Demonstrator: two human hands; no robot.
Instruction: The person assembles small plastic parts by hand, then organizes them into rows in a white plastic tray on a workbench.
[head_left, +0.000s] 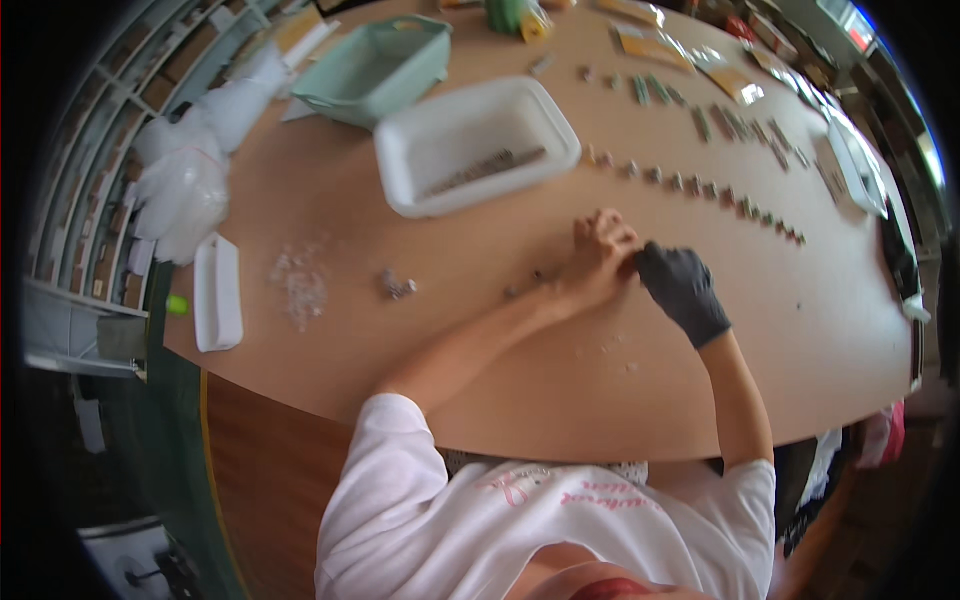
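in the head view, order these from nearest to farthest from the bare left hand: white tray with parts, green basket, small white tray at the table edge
From the left hand:
1. White tray with parts, just up and to the left of the hand.
2. Green basket, beyond that tray, toward the table's far side.
3. Small white tray, far left at the table edge.

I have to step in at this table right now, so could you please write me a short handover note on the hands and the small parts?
Left hand, bare, and right hand, black-gloved, meet over one small part on the round table; the part is too small to tell.
Done: a curved row of small pieces beyond the hands.
Left: loose pieces left of the hands; more in the white tray.
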